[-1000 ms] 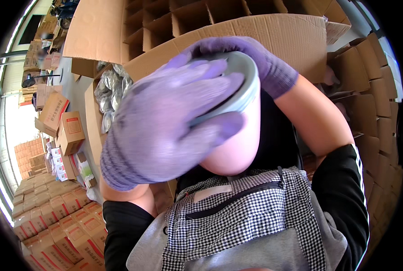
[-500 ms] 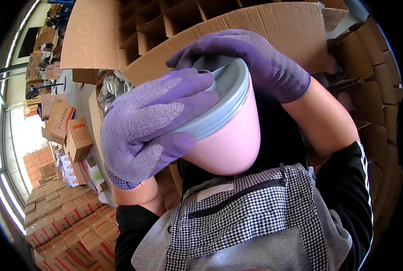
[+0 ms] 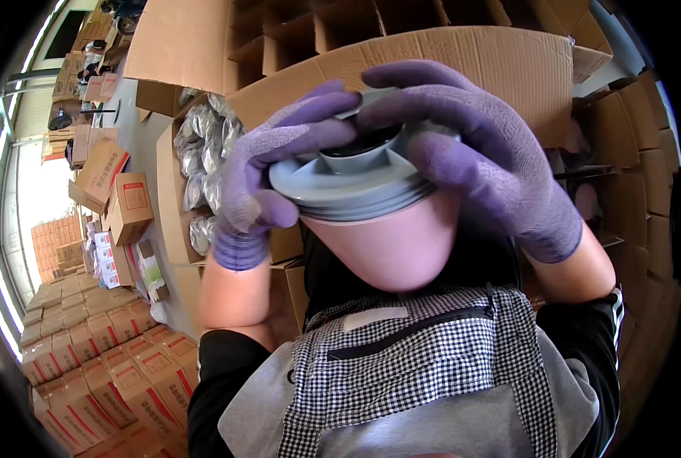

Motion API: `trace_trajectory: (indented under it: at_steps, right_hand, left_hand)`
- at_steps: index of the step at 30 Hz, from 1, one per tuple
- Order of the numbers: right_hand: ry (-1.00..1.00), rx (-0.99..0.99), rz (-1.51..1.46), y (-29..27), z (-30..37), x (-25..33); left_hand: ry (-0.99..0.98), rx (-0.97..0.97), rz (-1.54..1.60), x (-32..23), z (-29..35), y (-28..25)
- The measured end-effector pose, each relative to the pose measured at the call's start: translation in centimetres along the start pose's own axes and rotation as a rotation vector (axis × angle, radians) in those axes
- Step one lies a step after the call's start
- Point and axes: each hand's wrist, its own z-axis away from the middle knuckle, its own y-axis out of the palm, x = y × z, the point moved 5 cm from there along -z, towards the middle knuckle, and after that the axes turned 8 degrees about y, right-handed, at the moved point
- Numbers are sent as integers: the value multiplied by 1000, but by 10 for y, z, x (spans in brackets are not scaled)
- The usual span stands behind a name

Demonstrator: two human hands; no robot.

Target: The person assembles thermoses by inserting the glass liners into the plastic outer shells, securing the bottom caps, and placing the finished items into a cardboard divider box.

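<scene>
A pink plastic container [image 3: 386, 248] with a rounded bottom is held before my apron, tilted. Its wide grey-blue lid [image 3: 348, 191] has a dark round recess at the centre and ridges around the rim. My left hand [image 3: 260, 164], in a purple work glove, grips the lid's left side, thumb near the rim and fingers over the top. From the right, my gloved right hand [image 3: 482, 145] closes on the lid, with its thumb on top and fingers reaching to the far side. Both sets of fingers hide part of the lid's top.
Beyond my hands stands a large open carton [image 3: 409, 61] with cardboard dividers. An open box of silver-wrapped items [image 3: 203, 156] is at the left. Stacked cartons [image 3: 115, 374] fill the lower left, and more open boxes [image 3: 627, 191] line the right.
My right hand has shifted from the lid's far edge to its right side. My left fingers have drawn back leftward. The container has turned, and the lid's dark recess now shows.
</scene>
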Motion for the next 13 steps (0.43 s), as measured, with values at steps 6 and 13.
trace_trajectory:
  at_steps: [6, 13]
  right_hand:
    - [161, -67, 32, 4, -8, 4]
    - [178, -85, 26, -4, -11, -3]
  left_hand:
    - [250, -98, 115, 19, -2, -1]
    - [239, -173, 23, 11, -8, 0]
